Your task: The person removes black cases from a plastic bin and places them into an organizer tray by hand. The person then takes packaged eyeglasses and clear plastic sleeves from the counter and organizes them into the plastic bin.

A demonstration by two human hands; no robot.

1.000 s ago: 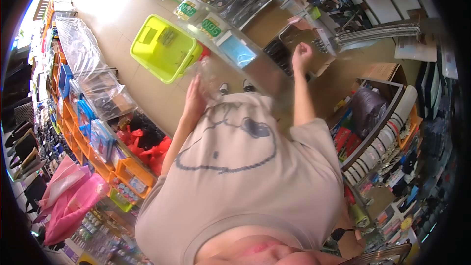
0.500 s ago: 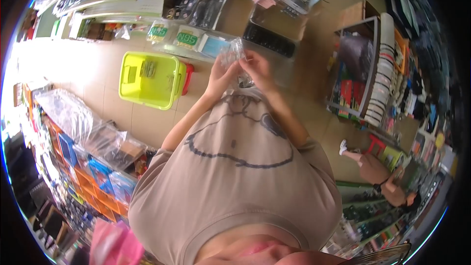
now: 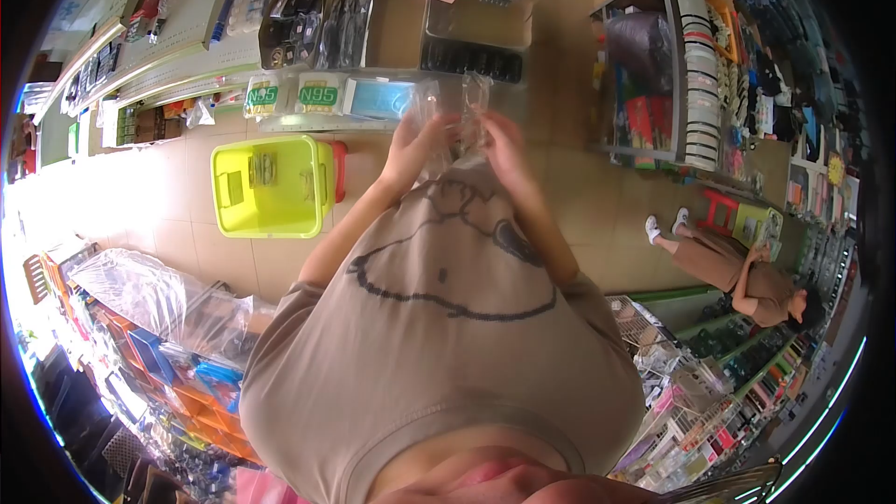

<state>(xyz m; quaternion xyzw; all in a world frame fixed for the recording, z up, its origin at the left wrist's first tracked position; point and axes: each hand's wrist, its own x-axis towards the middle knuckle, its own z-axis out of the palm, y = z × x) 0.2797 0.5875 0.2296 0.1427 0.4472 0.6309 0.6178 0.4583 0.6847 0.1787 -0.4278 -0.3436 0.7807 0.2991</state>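
In front of my chest, my left hand [image 3: 413,146] is closed on a clear plastic packet [image 3: 432,117]; what is inside it cannot be made out. My right hand [image 3: 505,143] grips a second clear plastic packet [image 3: 475,93], which stands up above the fingers. A small gap lies between the tops of the two packets. Just beyond my left hand, a blue pack [image 3: 377,99] lies on the shelf edge beside white packs with green N95 labels [image 3: 319,93].
A lime-green bin [image 3: 271,226] with a few small packs inside stands left, against a red stool [image 3: 340,173]. Boxes of black goods [image 3: 343,28] line the shelf ahead. A rack with rolls [image 3: 695,65] is right; farther off, another person [image 3: 747,285] holds something.
My hands have moved slightly apart, and the clear packets that were bunched together now show as two. My view has shifted, and the other person shows more fully.
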